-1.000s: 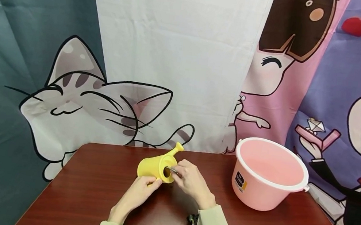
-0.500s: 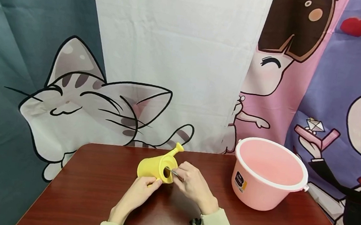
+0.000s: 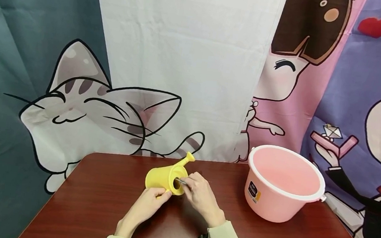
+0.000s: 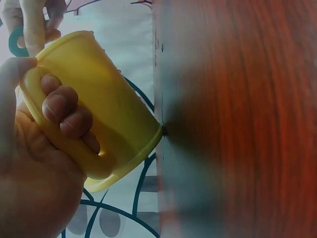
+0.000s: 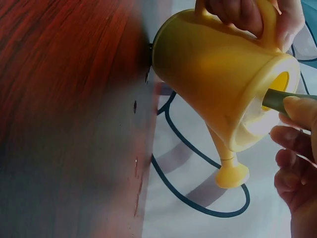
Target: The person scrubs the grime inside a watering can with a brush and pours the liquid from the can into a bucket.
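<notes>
A yellow watering can (image 3: 159, 177) is tilted on the table, its round opening toward my right hand and its spout (image 5: 232, 171) pointing away. My left hand (image 3: 144, 206) grips its handle (image 4: 52, 131), fingers curled through the loop. My right hand (image 3: 203, 198) pinches a slim dark green piece (image 5: 278, 100) between thumb and fingers. The far end of that piece goes inside the opening and is hidden there. In the left wrist view a green ring-shaped part (image 4: 18, 43) shows beside the right fingers. What kind of thing the green piece is, I cannot tell.
A pink bucket (image 3: 269, 203) with a white rim stands on the right of the brown wooden table (image 3: 90, 209). Behind the table's far edge hangs a cartoon-printed cloth (image 3: 183, 56) with a cat and figures.
My right hand shifts slightly back from the can and then in toward it again, with the green piece still at the opening. The left hand and the can stay almost still.
</notes>
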